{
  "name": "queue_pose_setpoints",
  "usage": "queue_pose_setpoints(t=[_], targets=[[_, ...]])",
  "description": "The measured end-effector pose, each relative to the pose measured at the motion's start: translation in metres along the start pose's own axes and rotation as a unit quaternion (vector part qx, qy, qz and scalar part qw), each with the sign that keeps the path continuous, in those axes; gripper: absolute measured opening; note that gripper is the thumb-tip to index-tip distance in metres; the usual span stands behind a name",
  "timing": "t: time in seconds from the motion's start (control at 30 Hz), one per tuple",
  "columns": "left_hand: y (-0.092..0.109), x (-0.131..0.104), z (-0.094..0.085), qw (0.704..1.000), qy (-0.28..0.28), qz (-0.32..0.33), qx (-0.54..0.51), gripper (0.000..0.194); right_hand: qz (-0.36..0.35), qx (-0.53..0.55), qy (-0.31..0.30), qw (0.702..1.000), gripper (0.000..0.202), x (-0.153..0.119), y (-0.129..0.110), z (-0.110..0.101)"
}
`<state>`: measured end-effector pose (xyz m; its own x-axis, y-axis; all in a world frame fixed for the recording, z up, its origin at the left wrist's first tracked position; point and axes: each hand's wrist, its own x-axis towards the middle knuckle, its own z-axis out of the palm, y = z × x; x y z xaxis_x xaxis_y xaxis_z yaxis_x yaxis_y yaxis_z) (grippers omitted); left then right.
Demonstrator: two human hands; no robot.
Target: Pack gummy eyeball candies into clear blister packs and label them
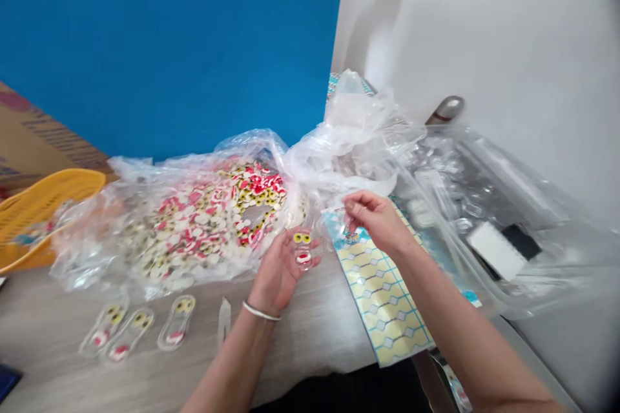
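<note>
On the fingers of my left hand rests a clear plastic case, with two yellow eye discs at its top and a red-and-white disc lower down. My right hand is pinched above the top of a yellow and blue sticker sheet; something clear and small seems to be at its fingertips, too blurred to name. Just behind my left hand spreads a clear bag full of red, white and yellow discs. Several similar filled cases lie at the left front of the table.
A white blade-like tool lies left of my left forearm. The yellow basket and a cardboard box stand far left. At right, a large clear bag holds clear plastic parts, with a white block on it. Blue and grey walls close the back.
</note>
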<state>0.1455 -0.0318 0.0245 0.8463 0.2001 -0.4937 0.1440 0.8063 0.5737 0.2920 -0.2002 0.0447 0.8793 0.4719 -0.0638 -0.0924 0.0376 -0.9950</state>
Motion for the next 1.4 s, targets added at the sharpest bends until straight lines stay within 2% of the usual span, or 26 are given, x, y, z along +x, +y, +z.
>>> queue_pose_setpoints(t=[0.07,0.13,0.27,0.4,0.5,0.57,0.67,0.8,0.97,1.07,1.13,1.17,1.2,1.3,1.4], targets=[[-0.004,-0.004,0.000,1.000,-0.024,-0.009,-0.008,0.033,0.042,-0.033,-0.097,0.994,0.030,-0.020,0.005,0.024],[-0.007,-0.009,0.000,0.999,-0.044,-0.013,-0.007,0.038,0.040,-0.068,-0.140,0.987,0.025,-0.033,0.013,0.042],[-0.010,-0.022,-0.002,0.997,-0.072,0.000,0.031,0.040,-0.054,-0.189,-0.126,0.972,0.014,-0.042,0.026,0.055],[-0.015,-0.031,-0.007,0.993,-0.064,0.034,0.088,0.047,-0.158,-0.309,-0.096,0.933,0.017,-0.047,0.027,0.057],[-0.019,-0.035,-0.011,0.993,-0.058,0.051,0.088,0.046,-0.184,-0.336,-0.078,0.920,0.014,-0.053,0.030,0.061],[-0.021,-0.038,-0.015,0.993,-0.051,0.065,0.088,0.045,-0.165,-0.319,-0.071,0.930,0.011,-0.058,0.035,0.066],[-0.026,-0.043,-0.026,0.992,-0.028,0.082,0.095,0.047,-0.100,-0.257,-0.076,0.958,0.010,-0.071,0.047,0.076],[-0.036,-0.050,-0.054,0.988,0.019,0.069,0.137,0.054,-0.036,-0.162,-0.075,0.983,0.010,-0.093,0.074,0.090],[-0.047,-0.074,-0.092,0.974,0.097,0.075,0.189,0.049,0.021,-0.145,-0.096,0.985,0.016,-0.118,0.102,0.111],[-0.032,-0.102,-0.121,0.961,0.154,0.114,0.198,0.046,0.033,-0.155,-0.131,0.979,0.024,-0.127,0.105,0.118],[-0.011,-0.124,-0.150,0.938,0.222,0.168,0.207,0.045,0.022,-0.173,-0.150,0.973,0.026,-0.127,0.105,0.120],[0.002,-0.135,-0.166,0.916,0.267,0.205,0.219,0.045,0.018,-0.180,-0.161,0.970,0.025,-0.127,0.106,0.120],[0.016,-0.148,-0.184,0.886,0.316,0.244,0.234,0.046,0.017,-0.185,-0.172,0.967,0.025,-0.126,0.106,0.120],[0.057,-0.179,-0.239,0.774,0.460,0.332,0.280,0.049,0.015,-0.208,-0.209,0.955,0.024,-0.127,0.107,0.122],[0.092,-0.189,-0.282,0.705,0.539,0.352,0.296,0.043,0.017,-0.248,-0.234,0.940,0.025,-0.129,0.109,0.124]])
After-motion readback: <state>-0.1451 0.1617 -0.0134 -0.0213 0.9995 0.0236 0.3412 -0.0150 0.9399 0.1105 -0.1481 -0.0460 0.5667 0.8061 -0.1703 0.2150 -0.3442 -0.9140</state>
